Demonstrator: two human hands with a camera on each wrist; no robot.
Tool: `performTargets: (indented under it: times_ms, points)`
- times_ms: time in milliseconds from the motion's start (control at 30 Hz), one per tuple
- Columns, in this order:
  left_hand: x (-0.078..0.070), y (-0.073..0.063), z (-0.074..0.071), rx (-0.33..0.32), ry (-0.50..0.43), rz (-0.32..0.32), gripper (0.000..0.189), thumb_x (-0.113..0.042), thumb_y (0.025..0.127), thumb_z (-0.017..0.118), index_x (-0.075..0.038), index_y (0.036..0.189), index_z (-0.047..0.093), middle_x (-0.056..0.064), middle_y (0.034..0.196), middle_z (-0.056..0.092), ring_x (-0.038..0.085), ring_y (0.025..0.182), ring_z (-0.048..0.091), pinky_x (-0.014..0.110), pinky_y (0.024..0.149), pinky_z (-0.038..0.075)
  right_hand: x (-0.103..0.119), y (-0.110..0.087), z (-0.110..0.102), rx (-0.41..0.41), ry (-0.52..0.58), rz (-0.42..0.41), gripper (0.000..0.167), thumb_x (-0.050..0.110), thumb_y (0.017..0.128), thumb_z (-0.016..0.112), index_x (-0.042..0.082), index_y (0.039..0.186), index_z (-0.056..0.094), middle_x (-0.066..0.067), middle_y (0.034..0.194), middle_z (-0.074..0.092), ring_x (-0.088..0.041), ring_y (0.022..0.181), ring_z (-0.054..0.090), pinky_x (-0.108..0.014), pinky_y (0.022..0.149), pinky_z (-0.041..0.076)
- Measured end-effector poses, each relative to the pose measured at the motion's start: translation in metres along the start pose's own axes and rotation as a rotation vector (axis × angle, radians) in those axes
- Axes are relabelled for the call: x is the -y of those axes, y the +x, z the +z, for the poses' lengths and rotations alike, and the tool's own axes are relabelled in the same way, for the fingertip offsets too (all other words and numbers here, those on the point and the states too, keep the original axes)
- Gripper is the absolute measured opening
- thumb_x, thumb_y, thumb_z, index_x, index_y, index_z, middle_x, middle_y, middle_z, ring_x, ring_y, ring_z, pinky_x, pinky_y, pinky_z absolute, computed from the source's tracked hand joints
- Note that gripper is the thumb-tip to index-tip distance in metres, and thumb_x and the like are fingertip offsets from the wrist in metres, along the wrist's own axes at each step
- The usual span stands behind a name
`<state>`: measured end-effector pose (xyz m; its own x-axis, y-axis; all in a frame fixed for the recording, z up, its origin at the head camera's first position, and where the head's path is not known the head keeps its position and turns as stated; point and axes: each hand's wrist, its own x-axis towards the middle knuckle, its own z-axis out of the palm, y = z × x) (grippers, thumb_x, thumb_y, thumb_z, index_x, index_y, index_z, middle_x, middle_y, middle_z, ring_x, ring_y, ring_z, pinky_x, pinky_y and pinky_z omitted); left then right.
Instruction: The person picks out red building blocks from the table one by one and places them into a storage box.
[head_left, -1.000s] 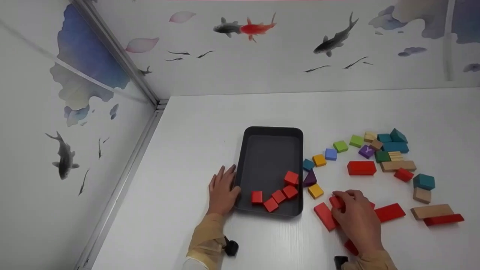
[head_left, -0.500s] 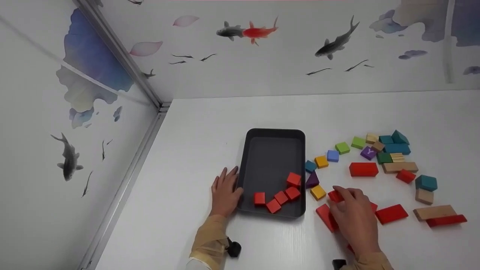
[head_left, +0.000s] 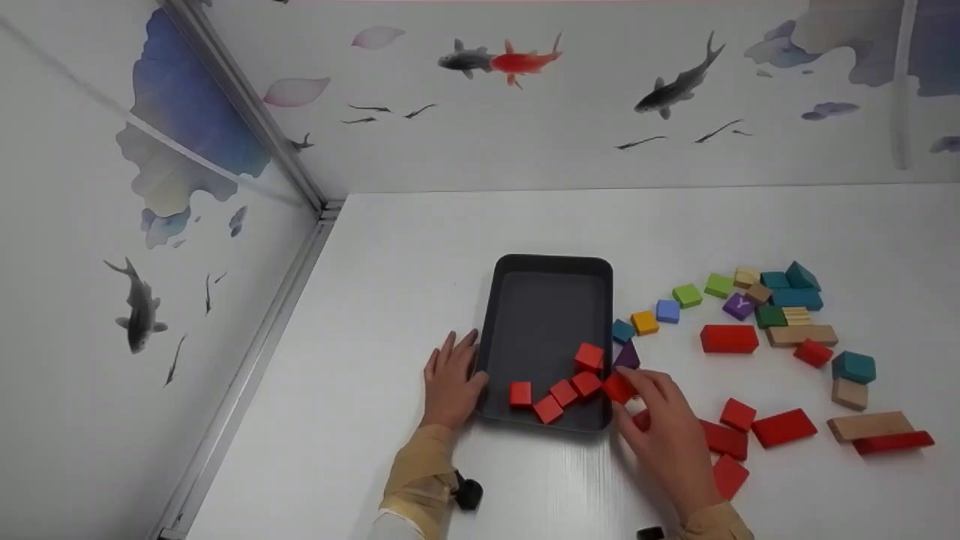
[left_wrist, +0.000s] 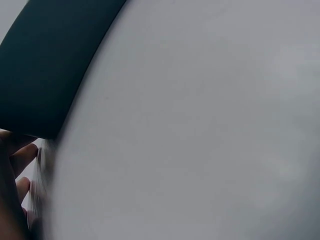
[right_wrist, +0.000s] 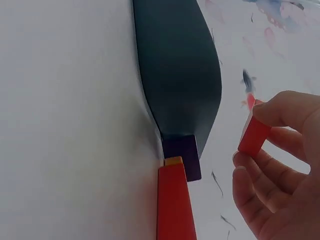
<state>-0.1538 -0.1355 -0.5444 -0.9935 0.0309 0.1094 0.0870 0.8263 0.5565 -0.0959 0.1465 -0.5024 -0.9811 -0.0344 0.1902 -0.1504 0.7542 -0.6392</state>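
My right hand [head_left: 667, 439] pinches a small red block [head_left: 619, 388] over the right rim of a dark grey tray [head_left: 540, 315]. In the right wrist view, thumb and fingertips hold this red block [right_wrist: 254, 134] up off the table, beside the tray's outer wall [right_wrist: 180, 75]. Several red cubes [head_left: 520, 394] lie in the near part of the tray. My left hand [head_left: 450, 382] rests on the table with fingers extended and its thumb at the tray's left edge. In the left wrist view only a few fingers [left_wrist: 24, 159] show, below the tray's corner [left_wrist: 45, 75].
Right of the tray stand a purple triangular block [head_left: 627, 355] and an orange block [head_left: 644, 322]. Red blocks [head_left: 784, 427] lie around the right hand. Teal, green and plain wood blocks [head_left: 801, 335] cluster farther back right. White walls border the table's back and left.
My right hand has lifted a red block from the pile and carried it left to the tray's rim, uncovering other red blocks. The left hand stays by the tray.
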Motion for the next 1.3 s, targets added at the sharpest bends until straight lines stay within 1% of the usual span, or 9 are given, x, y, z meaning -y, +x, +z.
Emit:
performTargets:
  times_ms: [100,167,333,533,800,967,1067,1133,1300]
  points:
    - [0.001,0.001,0.001,0.000,0.006,0.001,0.047,-0.023,0.078,0.044,-0.013,0.123,0.052,-0.006,0.140,0.034,0.019,0.134,0.015,0.043,0.105,0.006,0.005,-0.002,0.006,0.011,-0.020,-0.073,0.057,0.020,0.072,0.075,0.024,0.124,0.052,0.004,0.114,0.049,-0.008,0.094,0.046,-0.027,0.069,0.051]
    - [0.002,0.001,0.001,-0.001,0.006,0.003,0.047,-0.023,0.078,0.044,-0.013,0.123,0.052,-0.006,0.140,0.034,0.019,0.133,0.015,0.043,0.105,0.006,0.007,-0.004,0.009,0.031,-0.029,-0.111,0.058,0.021,0.070,0.076,0.025,0.123,0.053,0.006,0.113,0.049,-0.007,0.096,0.046,-0.026,0.070,0.050]
    - [0.002,0.001,0.000,-0.006,0.005,0.011,0.047,-0.023,0.078,0.044,-0.013,0.123,0.053,-0.005,0.140,0.035,0.020,0.133,0.016,0.044,0.104,0.007,0.011,-0.004,0.015,0.087,-0.042,-0.145,0.056,0.022,0.069,0.076,0.027,0.121,0.055,0.008,0.111,0.049,-0.007,0.098,0.046,-0.027,0.074,0.050]
    - [0.002,-0.001,-0.001,0.001,0.003,0.003,0.045,-0.023,0.079,0.045,-0.015,0.123,0.053,-0.006,0.140,0.034,0.020,0.133,0.015,0.044,0.105,0.006,0.011,-0.004,0.019,0.145,-0.042,-0.134,0.049,0.025,0.070,0.076,0.029,0.116,0.059,0.009,0.112,0.051,-0.008,0.102,0.046,-0.033,0.081,0.048]
    - [0.000,-0.001,0.000,-0.004,-0.002,0.008,0.045,-0.023,0.080,0.046,-0.014,0.123,0.053,-0.005,0.140,0.035,0.021,0.133,0.015,0.046,0.105,0.006,0.012,-0.005,0.021,0.176,-0.052,-0.108,0.039,0.026,0.071,0.075,0.029,0.108,0.065,0.008,0.111,0.053,-0.011,0.102,0.045,-0.035,0.081,0.048]
    - [0.000,-0.002,0.001,0.007,-0.004,0.000,0.045,-0.023,0.079,0.045,-0.014,0.123,0.053,-0.005,0.140,0.035,0.021,0.134,0.015,0.045,0.105,0.006,0.015,-0.006,0.021,0.255,-0.088,-0.051,0.032,0.029,0.072,0.074,0.030,0.103,0.067,0.011,0.109,0.052,-0.010,0.102,0.043,-0.033,0.080,0.048]
    - [0.001,-0.003,0.001,0.003,-0.006,0.001,0.045,-0.023,0.078,0.045,-0.014,0.122,0.053,-0.005,0.140,0.035,0.021,0.133,0.015,0.044,0.105,0.005,0.017,-0.005,0.020,0.295,-0.107,-0.039,0.028,0.028,0.073,0.073,0.029,0.101,0.068,0.011,0.108,0.053,-0.010,0.101,0.042,-0.032,0.080,0.048]
    - [0.002,-0.002,0.001,-0.006,-0.009,0.006,0.045,-0.023,0.078,0.046,-0.014,0.121,0.054,-0.005,0.140,0.035,0.021,0.133,0.016,0.045,0.105,0.005,0.018,-0.004,0.019,0.302,-0.109,-0.043,0.027,0.028,0.074,0.072,0.028,0.101,0.069,0.012,0.107,0.054,-0.009,0.101,0.042,-0.032,0.080,0.048]
    - [0.003,-0.001,0.001,-0.012,-0.009,0.012,0.045,-0.023,0.078,0.046,-0.014,0.122,0.054,-0.005,0.140,0.035,0.021,0.133,0.016,0.045,0.105,0.006,0.017,-0.003,0.020,0.284,-0.082,-0.035,0.028,0.029,0.075,0.071,0.030,0.103,0.067,0.015,0.106,0.054,-0.007,0.101,0.043,-0.031,0.081,0.047]
